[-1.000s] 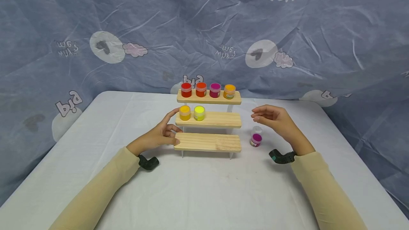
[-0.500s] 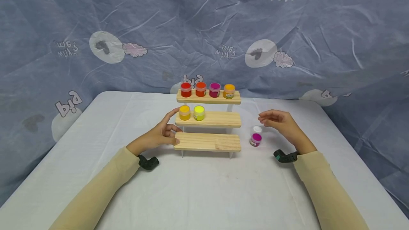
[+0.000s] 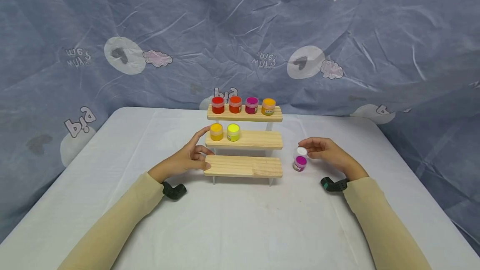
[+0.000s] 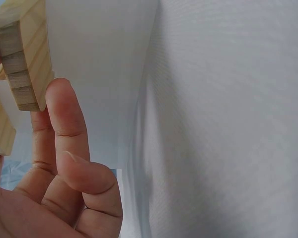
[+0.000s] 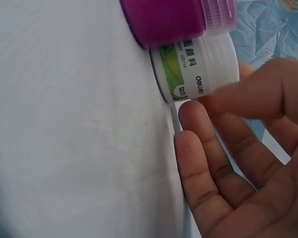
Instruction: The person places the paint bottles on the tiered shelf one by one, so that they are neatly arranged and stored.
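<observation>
My left hand point(image 3: 187, 156) grips the left end of the three-step wooden display stand point(image 3: 243, 166). Its thumb lies on the lowest shelf and its index finger reaches the middle one. In the left wrist view, fingers point(image 4: 67, 119) stand beside the shelf's end point(image 4: 20, 64). To the right of the stand, my right hand point(image 3: 326, 153) has thumb and index finger at the lid of a white paint jar point(image 3: 301, 152), pinching it. The right wrist view shows the thumb against this white jar point(image 5: 193, 69). A purple paint jar point(image 3: 299, 163) stands close in front of it.
Several paint jars line the top shelf: red point(image 3: 218, 105), orange-red point(image 3: 235, 104), purple point(image 3: 251, 105) and orange point(image 3: 268, 106). On the middle shelf stand a yellow-orange jar point(image 3: 216, 132) and a bright yellow jar point(image 3: 233, 132). A white cloth point(image 3: 240, 224) covers the table; a blue-grey printed curtain point(image 3: 225, 32) hangs behind.
My right hand first drew back to the right, then came down to the white jar, its fingers now at the lid. The left hand has stayed on the stand.
</observation>
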Motion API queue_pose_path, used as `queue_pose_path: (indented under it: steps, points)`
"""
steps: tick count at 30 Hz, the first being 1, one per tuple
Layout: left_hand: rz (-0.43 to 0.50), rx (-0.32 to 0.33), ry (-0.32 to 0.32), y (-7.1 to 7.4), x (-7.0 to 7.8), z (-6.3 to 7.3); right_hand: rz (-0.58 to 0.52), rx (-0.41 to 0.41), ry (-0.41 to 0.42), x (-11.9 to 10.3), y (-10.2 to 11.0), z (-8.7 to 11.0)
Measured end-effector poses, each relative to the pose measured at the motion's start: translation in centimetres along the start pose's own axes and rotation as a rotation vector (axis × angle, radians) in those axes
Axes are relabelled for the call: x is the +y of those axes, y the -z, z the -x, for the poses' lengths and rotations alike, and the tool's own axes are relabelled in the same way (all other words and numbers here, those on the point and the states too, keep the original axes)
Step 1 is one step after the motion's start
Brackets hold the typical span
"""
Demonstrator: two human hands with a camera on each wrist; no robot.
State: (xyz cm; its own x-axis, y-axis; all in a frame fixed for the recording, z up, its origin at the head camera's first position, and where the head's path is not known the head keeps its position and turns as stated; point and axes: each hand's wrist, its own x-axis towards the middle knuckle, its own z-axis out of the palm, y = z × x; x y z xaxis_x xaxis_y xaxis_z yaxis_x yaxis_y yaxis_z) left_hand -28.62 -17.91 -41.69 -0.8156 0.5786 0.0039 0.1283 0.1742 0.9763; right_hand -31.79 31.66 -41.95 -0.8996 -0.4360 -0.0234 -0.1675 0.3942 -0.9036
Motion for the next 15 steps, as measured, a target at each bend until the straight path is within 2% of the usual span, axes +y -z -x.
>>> queue_pose_path:
  steps: [8,15]
  points:
    - [-0.003,0.0,0.006,0.02,0.02,-0.03,0.021,-0.077,0.023,0.06,-0.12,-0.05]
    - [0.0,0.001,0.003,-0.01,0.04,-0.01,0.031,-0.081,0.02,-0.14,-0.39,-0.05]
